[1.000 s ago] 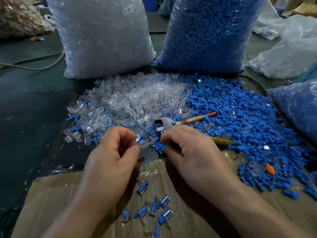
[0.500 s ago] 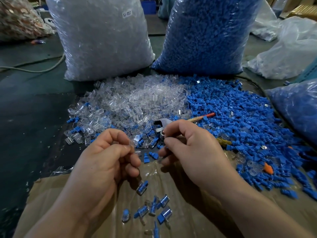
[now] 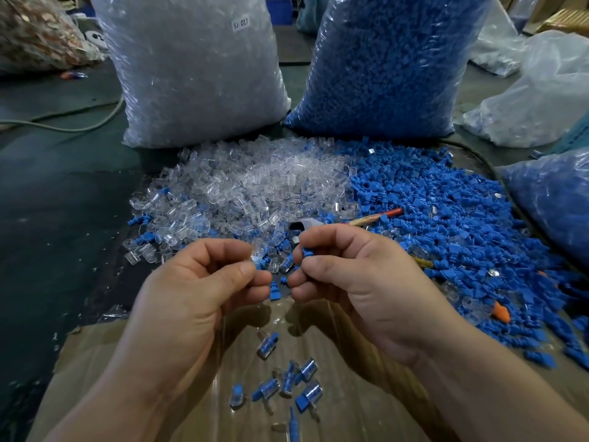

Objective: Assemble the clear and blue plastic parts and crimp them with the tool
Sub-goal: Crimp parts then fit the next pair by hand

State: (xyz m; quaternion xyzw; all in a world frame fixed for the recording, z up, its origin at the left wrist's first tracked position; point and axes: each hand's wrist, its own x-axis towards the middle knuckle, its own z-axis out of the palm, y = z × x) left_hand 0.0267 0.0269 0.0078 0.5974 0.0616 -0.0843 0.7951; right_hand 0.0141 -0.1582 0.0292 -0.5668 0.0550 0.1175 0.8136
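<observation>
- At the far left we see a bag of brownish bits (image 3: 35,33) and a pale cable (image 3: 63,122) lying on the dark surface.
- A tall clear sack (image 3: 191,74), labelled "SJ 017", stands upright. In front of it spreads the clear pile (image 3: 248,193), whose right edge meets the blue pile.
- Our left hand (image 3: 204,282) is raised above the near edge of the clear pile. Its fingers are curled, and thumb and forefinger pinch a clear part (image 3: 255,258), of which only a glint shows.
- Under both hands lies a sheet of cardboard (image 3: 95,362). On it, between our wrists, is a small scatter of assembled pieces (image 3: 287,378), clear shells with blue inserts.
- Our right hand (image 3: 360,282) is level with the left, near it but apart. Its fingers are curled, and thumb and forefinger pinch a blue part (image 3: 307,252).
- Just behind the right hand the tool (image 3: 373,217) lies on the loose parts, with its metal head toward the clear pile and its red-tipped handle pointing right.
- A blue sack (image 3: 382,65) stands beside the clear sack, with the blue pile (image 3: 446,218) in front of it.
- At the far right we see another blue bag (image 3: 554,202) and pale plastic bags (image 3: 535,100).
</observation>
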